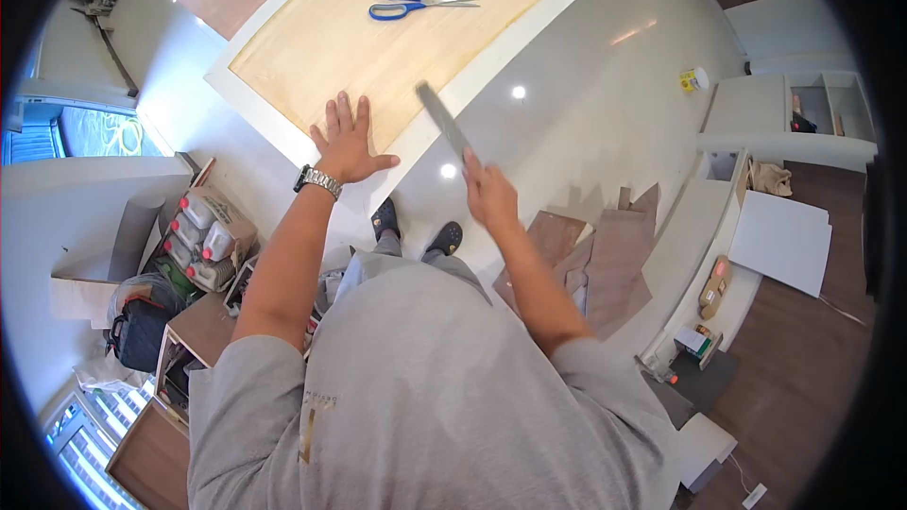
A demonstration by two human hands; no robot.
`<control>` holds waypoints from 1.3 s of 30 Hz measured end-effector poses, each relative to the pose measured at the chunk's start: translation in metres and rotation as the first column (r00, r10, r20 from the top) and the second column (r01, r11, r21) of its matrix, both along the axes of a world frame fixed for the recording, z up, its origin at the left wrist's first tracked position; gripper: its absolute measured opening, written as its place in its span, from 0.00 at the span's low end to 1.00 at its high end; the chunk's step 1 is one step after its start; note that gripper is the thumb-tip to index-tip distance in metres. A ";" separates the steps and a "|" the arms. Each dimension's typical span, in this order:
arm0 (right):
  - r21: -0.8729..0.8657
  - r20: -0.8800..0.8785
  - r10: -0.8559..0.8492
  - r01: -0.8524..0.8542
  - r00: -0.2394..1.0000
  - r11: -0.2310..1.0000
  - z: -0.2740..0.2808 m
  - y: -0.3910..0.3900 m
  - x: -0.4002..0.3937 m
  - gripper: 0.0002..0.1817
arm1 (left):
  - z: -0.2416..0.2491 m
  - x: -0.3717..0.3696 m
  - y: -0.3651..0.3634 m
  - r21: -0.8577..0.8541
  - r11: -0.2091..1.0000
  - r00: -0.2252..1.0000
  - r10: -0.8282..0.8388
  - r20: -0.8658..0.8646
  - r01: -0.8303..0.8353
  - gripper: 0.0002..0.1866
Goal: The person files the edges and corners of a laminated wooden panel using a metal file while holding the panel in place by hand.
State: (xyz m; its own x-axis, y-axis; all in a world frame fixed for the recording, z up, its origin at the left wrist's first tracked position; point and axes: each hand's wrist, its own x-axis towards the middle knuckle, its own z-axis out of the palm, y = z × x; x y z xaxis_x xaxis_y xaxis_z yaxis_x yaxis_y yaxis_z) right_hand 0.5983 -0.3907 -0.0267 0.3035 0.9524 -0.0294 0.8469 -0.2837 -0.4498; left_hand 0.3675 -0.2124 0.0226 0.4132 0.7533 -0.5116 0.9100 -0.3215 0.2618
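Observation:
A light wood panel (354, 52) with a white border lies in front of me. My left hand (349, 146) rests flat on its near corner, fingers spread, with a watch on the wrist. In my right hand (490, 193) is a long, flat grey metal file (440, 117), gripped at its near end. The file slants up and to the left, and its far end overlaps the panel's right white edge; motion blurs it slightly. Blue-handled scissors (420, 2) lie partly spread on the panel, beyond both hands.
Brown sheet offcuts (614, 255) lie on the floor to my right. Plastic jugs with red caps (203, 236) fill a box at left, near a black bag (142, 331). A white and yellow tub (693, 80) stands at far right. White boards (779, 241) lie on the right.

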 end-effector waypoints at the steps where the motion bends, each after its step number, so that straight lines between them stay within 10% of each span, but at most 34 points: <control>1: 0.008 0.059 0.018 -0.019 0.998 1.000 -0.007 0.020 0.007 0.23 | -0.002 -0.001 -0.001 0.003 1.000 1.000 -0.004 -0.001 0.004 0.73; 12: 0.029 -0.046 0.028 -0.026 0.999 0.999 0.001 -0.026 0.001 0.21 | -0.006 -0.002 0.001 0.023 1.000 1.000 0.013 0.028 -0.014 0.74; 17: 0.054 -0.036 -0.006 0.008 0.999 0.999 0.009 0.069 0.023 0.21 | -0.007 -0.002 0.000 0.014 1.000 1.000 0.002 0.023 -0.002 0.74; 23: -0.039 -0.069 0.005 -0.008 0.998 0.999 0.014 -0.027 0.015 0.20 | -0.006 -0.002 -0.001 0.020 1.000 1.000 0.002 0.014 -0.002 0.75; 32: 0.144 -0.005 -0.001 0.002 1.000 0.990 0.001 0.076 0.038 0.20 | -0.009 -0.002 0.001 0.015 1.000 1.000 0.001 -0.001 -0.001 0.74; 39: 0.005 -0.075 0.013 -0.013 0.997 1.000 0.003 -0.008 0.028 0.21 | -0.006 -0.002 0.002 0.015 1.000 1.000 0.012 0.000 -0.012 0.74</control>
